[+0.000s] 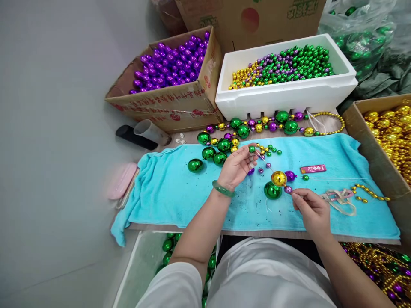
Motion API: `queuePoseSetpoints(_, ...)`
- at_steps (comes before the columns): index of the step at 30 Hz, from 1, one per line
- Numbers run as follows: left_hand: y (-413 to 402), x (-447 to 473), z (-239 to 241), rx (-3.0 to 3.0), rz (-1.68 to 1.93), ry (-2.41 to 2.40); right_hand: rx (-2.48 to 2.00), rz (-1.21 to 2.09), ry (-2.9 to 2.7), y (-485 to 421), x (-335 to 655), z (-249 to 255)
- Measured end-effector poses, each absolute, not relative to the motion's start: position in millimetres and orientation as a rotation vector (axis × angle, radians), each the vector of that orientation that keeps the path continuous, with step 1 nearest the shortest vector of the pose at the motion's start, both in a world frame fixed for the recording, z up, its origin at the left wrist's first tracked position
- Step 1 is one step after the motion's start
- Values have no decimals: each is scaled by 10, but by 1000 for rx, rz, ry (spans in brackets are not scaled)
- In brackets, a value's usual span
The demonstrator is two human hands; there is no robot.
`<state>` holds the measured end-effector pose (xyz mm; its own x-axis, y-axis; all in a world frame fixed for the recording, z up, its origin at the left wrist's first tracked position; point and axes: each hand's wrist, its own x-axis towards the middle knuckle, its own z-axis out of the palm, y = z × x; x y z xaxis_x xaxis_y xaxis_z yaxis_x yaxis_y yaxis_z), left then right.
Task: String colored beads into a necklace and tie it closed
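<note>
My left hand (238,167), with a jade-green bangle (223,189) on the wrist, pinches a small green bead (252,149) over the towel. A thin string runs from it down to a large gold bead (279,178). At that lower end, my right hand (311,209) has thumb and forefinger closed at a small purple bead (288,189). Touching or close by are a big green bead (272,191) and a purple bead (290,176). Farther right on the string sits another small green bead (305,177). Loose green beads (274,149) lie beyond my left hand.
A turquoise towel (180,192) covers the table. Behind it stand a carton of purple beads (154,104) and a white foam box (276,96). A strung garland (243,131) lies before them. Scissors (337,196) rest at right, beside a carton of gold beads (369,141).
</note>
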<state>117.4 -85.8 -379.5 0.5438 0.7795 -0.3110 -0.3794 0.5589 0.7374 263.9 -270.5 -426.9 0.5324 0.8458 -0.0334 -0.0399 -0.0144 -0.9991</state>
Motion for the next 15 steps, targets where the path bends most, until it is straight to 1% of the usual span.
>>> queuePoseSetpoints(8, -869, 1101, -3838, 545, 770, 642, -1462, 852, -757, -2655, 2565, -4288)
queuePoseSetpoints(15, -905, 1060, -3844, 704, 827, 659, -1500, 874, -754, -2650, 2562, -4292)
